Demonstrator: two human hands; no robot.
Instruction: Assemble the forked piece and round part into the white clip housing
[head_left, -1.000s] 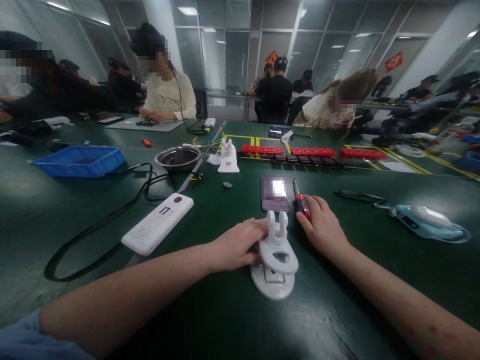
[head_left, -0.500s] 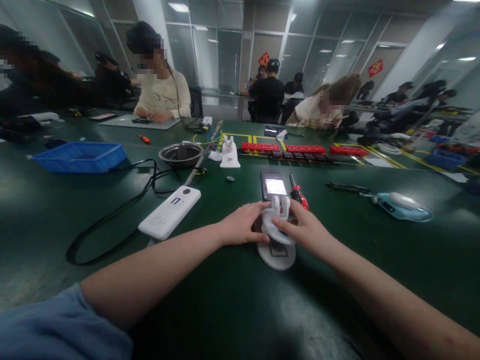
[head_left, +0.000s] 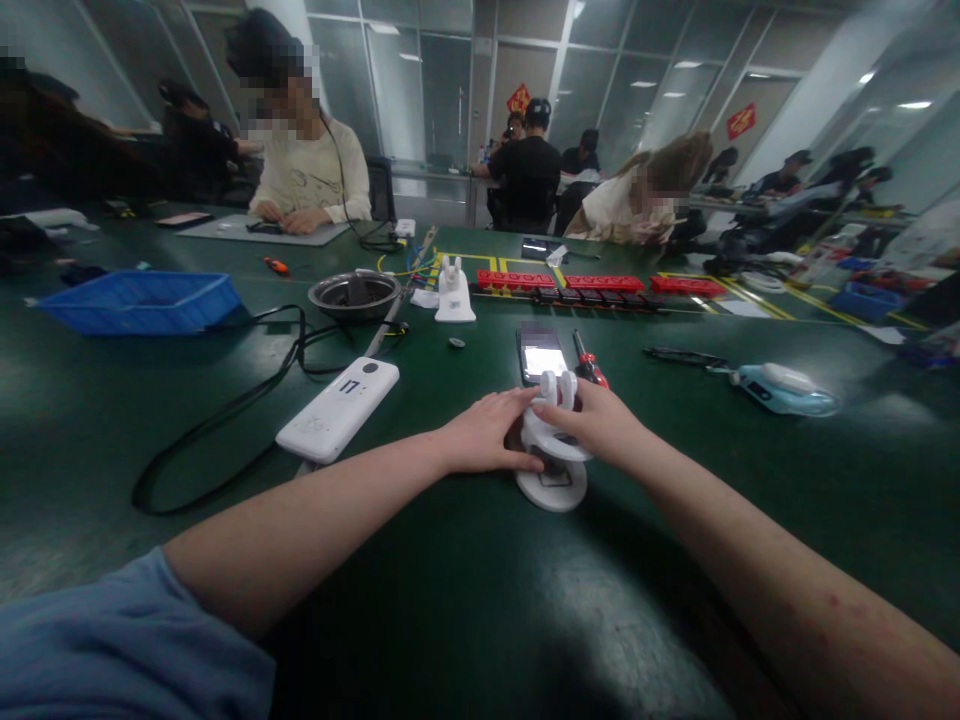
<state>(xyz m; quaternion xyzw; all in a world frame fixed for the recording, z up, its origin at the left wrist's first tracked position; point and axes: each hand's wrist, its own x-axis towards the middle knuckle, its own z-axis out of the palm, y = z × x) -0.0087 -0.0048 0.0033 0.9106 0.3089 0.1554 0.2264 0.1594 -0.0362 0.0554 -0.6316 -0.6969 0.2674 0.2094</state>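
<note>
A white plastic stand (head_left: 553,470) with a round base and two upright prongs sits on the green table (head_left: 450,600) in front of me. My left hand (head_left: 486,432) grips its left side, fingers curled round the upper ring. My right hand (head_left: 600,422) closes on its right side near the prongs. Just behind lie a phone (head_left: 541,355) with a lit screen and a red-handled screwdriver (head_left: 589,364), which no hand touches.
A white power bank (head_left: 339,408) with a black cable (head_left: 225,420) lies to the left. Further back are a blue bin (head_left: 139,302), a metal bowl (head_left: 354,293), a second white stand (head_left: 454,292), red strips (head_left: 600,283) and a light-blue device (head_left: 784,388). Several people sit at the far side.
My right hand has let go of the red screwdriver and moved left onto the white stand. My left hand has kept its hold. The view has tilted up slightly.
</note>
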